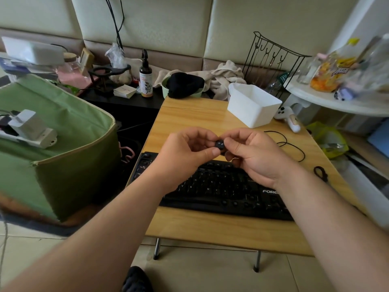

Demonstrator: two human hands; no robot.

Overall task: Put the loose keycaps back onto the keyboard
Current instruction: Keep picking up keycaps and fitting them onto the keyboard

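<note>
Both hands' grips pinch one black keycap between left hand and right hand, above the keyboard on the bench.

Clutter around the wooden counter
White bin at 1 o'clock; green fabric box at 9; spray bottle at 11.

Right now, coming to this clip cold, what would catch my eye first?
Dead centre, the left hand and right hand meet above the black keyboard, their fingers pinching one black keycap between them. The keyboard lies on a small wooden table, with a white plastic bin at its far right corner. A big green fabric box fills the left side.
</note>
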